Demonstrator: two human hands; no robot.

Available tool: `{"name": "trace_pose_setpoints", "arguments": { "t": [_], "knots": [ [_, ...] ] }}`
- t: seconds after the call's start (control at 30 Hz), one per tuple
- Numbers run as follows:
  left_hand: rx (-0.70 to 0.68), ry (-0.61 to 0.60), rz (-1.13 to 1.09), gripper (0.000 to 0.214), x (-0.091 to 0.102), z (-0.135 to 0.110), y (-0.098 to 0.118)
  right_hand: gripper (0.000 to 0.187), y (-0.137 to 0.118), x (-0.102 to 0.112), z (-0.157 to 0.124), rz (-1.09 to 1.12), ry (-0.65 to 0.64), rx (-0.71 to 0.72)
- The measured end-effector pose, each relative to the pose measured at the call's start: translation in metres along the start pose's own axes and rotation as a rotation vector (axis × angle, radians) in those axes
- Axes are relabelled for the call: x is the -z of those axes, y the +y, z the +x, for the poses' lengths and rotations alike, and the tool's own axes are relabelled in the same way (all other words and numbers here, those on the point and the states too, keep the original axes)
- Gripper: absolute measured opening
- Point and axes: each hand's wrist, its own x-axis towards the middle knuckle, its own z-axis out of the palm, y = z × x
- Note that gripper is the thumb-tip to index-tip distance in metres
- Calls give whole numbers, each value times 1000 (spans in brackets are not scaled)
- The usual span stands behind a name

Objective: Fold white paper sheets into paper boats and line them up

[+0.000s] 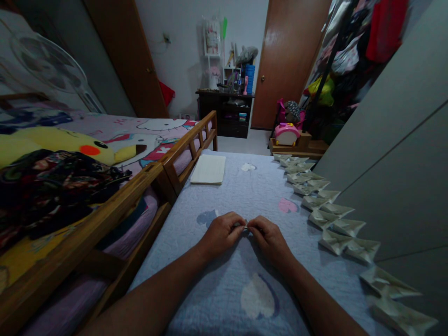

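Note:
My left hand (pixel 226 232) and my right hand (pixel 266 235) meet over the middle of the blue bedspread (pixel 231 196). Thumbs and fingers of both are pinched on a small piece of folded paper (pixel 246 224), of which just a pale sliver shows between the fingertips; its shape is mostly hidden. Folded paper boats (pixel 332 241) stand in a double row along the right edge of the bed. A stack of paper sheets (pixel 209 170) lies farther off, at the upper left of the bedspread.
A wooden bed rail (pixel 168 163) runs along the left side, with a second bed behind it bearing a yellow plush toy (pixel 87 144) and dark patterned cloth (pixel 52 186). A pale cabinet (pixel 395 177) borders the right. At the back stands a dark shelf unit (pixel 224 112).

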Motion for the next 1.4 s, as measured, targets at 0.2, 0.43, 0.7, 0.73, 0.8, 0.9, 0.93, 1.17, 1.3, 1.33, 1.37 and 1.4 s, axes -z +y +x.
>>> {"name": "trace_pose_setpoints", "arguments": {
  "t": [0.2, 0.43, 0.7, 0.73, 0.8, 0.9, 0.93, 1.17, 1.3, 1.33, 1.37, 1.4],
  "knots": [
    [27, -13, 10, 15, 1, 1, 4, 13, 0, -2, 0, -22, 4, 2],
    [65, -21, 21, 18, 0, 1, 5, 12, -1, -4, 0, -66, -9, 35],
    [135, 17, 4, 14, -5, 3, 5, 12, -1, -6, 0, -78, -17, 43],
    [138, 21, 6, 14, -5, 2, 5, 12, -1, -6, 0, -80, -17, 43],
    [141, 28, 7, 13, -5, 2, 6, 12, -1, -6, 0, -81, -17, 42],
    [144, 25, 3, 12, -5, 1, 6, 13, -2, -6, 1, -85, -15, 46],
    [145, 26, 1, 12, -5, 1, 5, 13, -2, -6, 1, -86, -16, 47],
    [111, 59, -20, 9, -5, 3, 0, 11, -3, -5, 1, -77, 0, 23],
    [4, 147, 9, 10, -1, 3, -2, 11, -2, -5, 1, -76, 28, 20],
    [-25, 154, 13, 11, 0, 3, -2, 11, -2, -6, 1, -75, 32, 24],
    [-47, 149, 9, 12, 1, 2, -2, 11, -2, -6, 1, -75, 34, 29],
    [-61, 135, -4, 14, 1, 2, -2, 11, -2, -6, 1, -76, 35, 32]
  ]
}}
